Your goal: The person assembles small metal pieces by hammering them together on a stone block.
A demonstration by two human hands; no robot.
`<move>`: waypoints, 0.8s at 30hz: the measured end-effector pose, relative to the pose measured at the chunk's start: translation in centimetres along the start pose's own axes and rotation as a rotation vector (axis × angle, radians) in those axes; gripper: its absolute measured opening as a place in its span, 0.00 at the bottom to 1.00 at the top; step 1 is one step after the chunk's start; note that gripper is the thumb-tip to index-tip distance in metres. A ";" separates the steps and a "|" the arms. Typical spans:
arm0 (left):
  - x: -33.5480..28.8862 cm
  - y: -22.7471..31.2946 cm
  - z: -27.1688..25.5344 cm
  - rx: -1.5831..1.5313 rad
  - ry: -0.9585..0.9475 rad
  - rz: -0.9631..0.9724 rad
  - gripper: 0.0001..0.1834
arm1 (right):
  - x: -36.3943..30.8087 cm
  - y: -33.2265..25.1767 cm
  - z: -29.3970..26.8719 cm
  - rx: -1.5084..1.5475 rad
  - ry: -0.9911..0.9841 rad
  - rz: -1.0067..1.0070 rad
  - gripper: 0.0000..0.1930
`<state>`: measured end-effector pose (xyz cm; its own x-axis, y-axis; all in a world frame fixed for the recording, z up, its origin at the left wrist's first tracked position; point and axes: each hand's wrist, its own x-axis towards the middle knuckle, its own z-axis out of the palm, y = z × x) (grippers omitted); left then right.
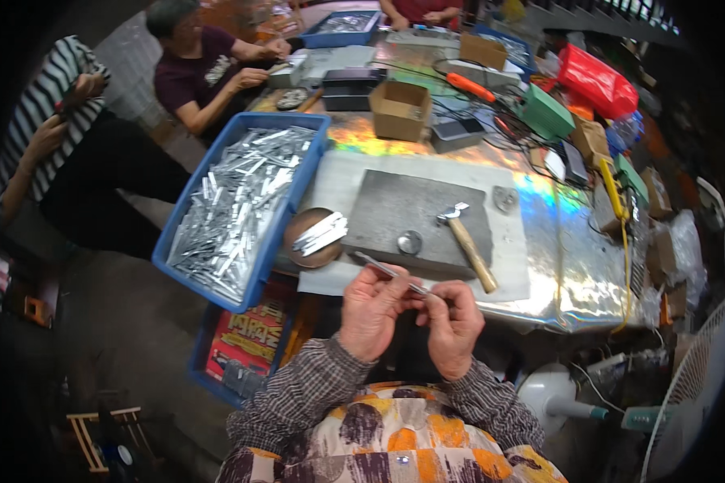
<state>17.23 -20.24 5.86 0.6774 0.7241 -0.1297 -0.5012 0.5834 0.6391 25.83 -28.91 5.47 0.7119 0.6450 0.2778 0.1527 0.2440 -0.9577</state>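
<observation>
Head | left hand (370,312), right hand (453,328) pinch strip (380,265) | hammer (472,253) overhangs edge of block (383,211), gap to disc (409,241)

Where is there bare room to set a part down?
Bare: the dark block beyond the round metal piece and hammer; the shiny table cover between the white sheet and yellow cable. Crowded: around the green box and black cables; the blue bin is heaped.
</observation>
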 end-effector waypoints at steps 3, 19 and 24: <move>0.1 -0.3 0.1 0.004 -0.019 0.040 0.06 | 0.1 0.1 0.1 0.034 0.009 0.030 0.02; 0.5 0.1 -1.0 0.106 -0.044 0.051 0.05 | 0.4 0.3 -0.6 -0.036 -0.070 0.036 0.02; 0.3 0.1 -1.2 0.125 0.014 0.033 0.06 | 0.2 1.0 -0.4 -0.141 -0.085 -0.038 0.02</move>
<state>16.74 -19.57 4.98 0.6536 0.7477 -0.1170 -0.4518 0.5095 0.7323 26.44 -28.83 4.52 0.6441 0.6975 0.3139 0.2775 0.1693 -0.9457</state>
